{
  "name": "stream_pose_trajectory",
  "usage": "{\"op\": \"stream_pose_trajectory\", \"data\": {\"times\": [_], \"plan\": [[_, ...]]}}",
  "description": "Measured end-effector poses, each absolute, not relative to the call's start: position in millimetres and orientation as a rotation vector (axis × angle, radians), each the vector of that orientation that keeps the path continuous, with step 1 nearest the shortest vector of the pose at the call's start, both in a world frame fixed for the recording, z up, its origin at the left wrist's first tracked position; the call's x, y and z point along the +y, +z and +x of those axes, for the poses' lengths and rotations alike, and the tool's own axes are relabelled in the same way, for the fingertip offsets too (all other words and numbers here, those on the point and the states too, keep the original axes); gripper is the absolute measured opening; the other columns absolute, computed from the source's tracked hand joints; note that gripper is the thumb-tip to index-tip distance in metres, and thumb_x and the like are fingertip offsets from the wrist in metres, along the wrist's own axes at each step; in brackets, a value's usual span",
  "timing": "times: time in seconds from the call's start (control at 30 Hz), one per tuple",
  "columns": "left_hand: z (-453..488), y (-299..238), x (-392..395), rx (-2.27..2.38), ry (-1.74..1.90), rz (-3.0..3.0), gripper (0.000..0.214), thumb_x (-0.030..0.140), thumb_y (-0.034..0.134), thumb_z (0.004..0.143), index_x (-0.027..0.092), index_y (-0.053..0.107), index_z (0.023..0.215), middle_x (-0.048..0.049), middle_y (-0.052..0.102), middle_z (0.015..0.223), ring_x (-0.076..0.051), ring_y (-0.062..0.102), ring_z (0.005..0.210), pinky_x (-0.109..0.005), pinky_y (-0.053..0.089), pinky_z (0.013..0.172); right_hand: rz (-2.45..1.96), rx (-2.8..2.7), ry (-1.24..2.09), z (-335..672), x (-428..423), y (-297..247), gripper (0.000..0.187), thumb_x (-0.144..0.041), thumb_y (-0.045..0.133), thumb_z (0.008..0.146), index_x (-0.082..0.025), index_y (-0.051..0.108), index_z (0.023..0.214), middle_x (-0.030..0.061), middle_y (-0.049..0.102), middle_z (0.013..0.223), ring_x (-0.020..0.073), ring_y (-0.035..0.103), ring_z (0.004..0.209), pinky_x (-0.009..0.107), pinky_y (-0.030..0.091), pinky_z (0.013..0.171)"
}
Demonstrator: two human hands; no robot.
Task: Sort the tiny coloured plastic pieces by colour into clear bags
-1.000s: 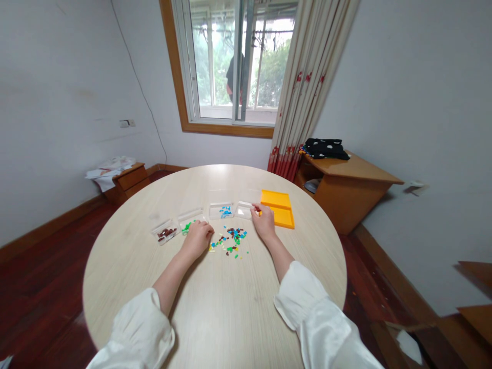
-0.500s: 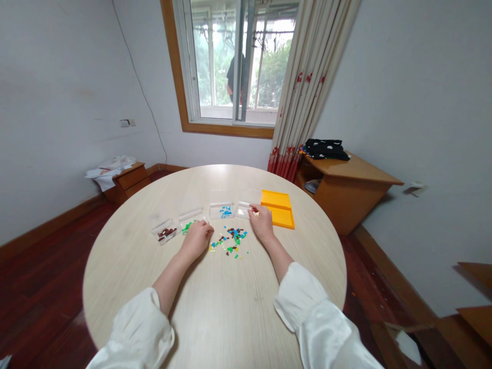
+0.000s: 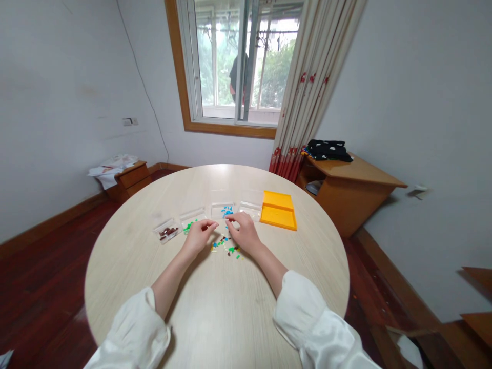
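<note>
A scatter of tiny coloured pieces (image 3: 227,248) lies on the round wooden table (image 3: 215,307). My left hand (image 3: 199,236) rests at the scatter's left edge, with thumb and fingers pinched together and pointing right. My right hand (image 3: 243,233) lies over the scatter's right part, its fingers curled down and fingertips close to those of the left hand. What either pinch holds is too small to see. Just beyond the hands stands a row of clear trays: one with brown pieces (image 3: 167,231), one with green (image 3: 189,224), one with blue (image 3: 224,210) and a further clear tray (image 3: 250,208).
An orange tray (image 3: 279,216) stands to the right of the clear trays. A wooden desk (image 3: 353,189) with dark cloth on it is at the right wall, and a low cabinet (image 3: 128,177) at the left. A person stands outside the window (image 3: 234,72).
My right hand has left the rightmost clear tray and moved left and nearer, onto the scatter of pieces. My left hand has stretched its pinched fingers right, towards it. The view has shifted slightly.
</note>
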State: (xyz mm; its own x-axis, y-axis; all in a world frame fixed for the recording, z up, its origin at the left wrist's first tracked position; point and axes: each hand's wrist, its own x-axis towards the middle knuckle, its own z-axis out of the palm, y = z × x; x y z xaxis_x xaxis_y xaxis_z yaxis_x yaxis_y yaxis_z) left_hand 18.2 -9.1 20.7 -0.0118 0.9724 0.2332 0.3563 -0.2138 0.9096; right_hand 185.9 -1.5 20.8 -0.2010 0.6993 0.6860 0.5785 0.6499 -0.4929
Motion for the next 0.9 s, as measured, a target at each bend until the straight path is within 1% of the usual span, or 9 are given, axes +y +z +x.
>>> {"op": "stream_pose_trajectory", "data": {"times": [0.1,0.17,0.37,0.5,0.6,0.77,0.9], "plan": [[18.8,24.6,-11.8,1.303,1.251,1.547,0.039,0.053,0.060,0.066,0.015,0.068,0.069,-0.0066,0.069,0.071,-0.017,0.059,0.068,-0.029,0.044,0.066,-0.923,-1.976,0.198,173.3,-12.9,23.6,0.014,-0.020,0.055,0.084,-0.021,0.067,0.090,0.0040,0.068,0.083,0.0185,0.058,0.084,0.033,0.042,0.081],[19.3,26.7,-14.0,1.267,1.239,1.528,0.041,0.055,0.060,0.066,0.015,0.069,0.070,-0.0071,0.069,0.072,-0.017,0.060,0.070,-0.029,0.044,0.066,-0.915,-1.994,0.218,170.2,-16.0,24.4,0.013,-0.019,0.056,0.084,-0.021,0.067,0.090,0.0035,0.068,0.082,0.0183,0.058,0.084,0.033,0.042,0.080],[22.3,27.1,-16.6,1.220,1.239,1.489,0.037,0.051,0.062,0.066,0.015,0.070,0.069,-0.0080,0.071,0.074,-0.019,0.061,0.072,-0.031,0.046,0.069,-0.936,-1.972,0.225,171.2,-14.8,24.2,0.009,-0.022,0.059,0.084,-0.020,0.067,0.087,0.0036,0.068,0.081,0.0185,0.058,0.083,0.033,0.042,0.079],[22.9,27.5,-18.0,1.218,1.212,1.510,0.034,0.049,0.061,0.068,0.016,0.070,0.067,-0.0067,0.070,0.072,-0.019,0.061,0.070,-0.029,0.046,0.065,-0.956,-1.970,0.224,170.5,-15.8,24.2,0.013,-0.023,0.056,0.086,-0.019,0.068,0.084,0.0043,0.067,0.080,0.0183,0.057,0.082,0.032,0.041,0.078],[21.7,25.9,-16.3,1.272,1.200,1.549,0.032,0.045,0.058,0.070,0.015,0.071,0.069,-0.0063,0.071,0.072,-0.019,0.061,0.069,-0.030,0.045,0.066,-0.960,-1.963,0.201,173.6,-12.7,23.6,0.013,-0.023,0.055,0.086,-0.019,0.067,0.081,0.0043,0.067,0.079,0.0177,0.057,0.082,0.031,0.041,0.077],[18.0,15.9,-9.4,1.491,1.124,1.754,0.027,0.032,0.054,0.075,0.014,0.073,0.080,-0.0080,0.071,0.079,-0.018,0.058,0.069,-0.031,0.045,0.069,-1.091,-1.793,0.087,198.0,11.2,14.9,0.015,-0.022,0.052,0.084,-0.019,0.066,0.080,0.0049,0.068,0.079,0.0187,0.058,0.080,0.032,0.041,0.076],[16.8,9.0,-10.3,1.492,1.014,2.094,0.026,0.020,0.050,0.079,0.016,0.074,0.089,-0.0085,0.066,0.083,-0.018,0.057,0.079,-0.032,0.045,0.078,-1.259,-1.616,0.013,227.3,32.7,5.3,0.015,-0.022,0.051,0.081,-0.017,0.066,0.078,0.0061,0.068,0.079,0.0199,0.058,0.078,0.033,0.042,0.076]]}}
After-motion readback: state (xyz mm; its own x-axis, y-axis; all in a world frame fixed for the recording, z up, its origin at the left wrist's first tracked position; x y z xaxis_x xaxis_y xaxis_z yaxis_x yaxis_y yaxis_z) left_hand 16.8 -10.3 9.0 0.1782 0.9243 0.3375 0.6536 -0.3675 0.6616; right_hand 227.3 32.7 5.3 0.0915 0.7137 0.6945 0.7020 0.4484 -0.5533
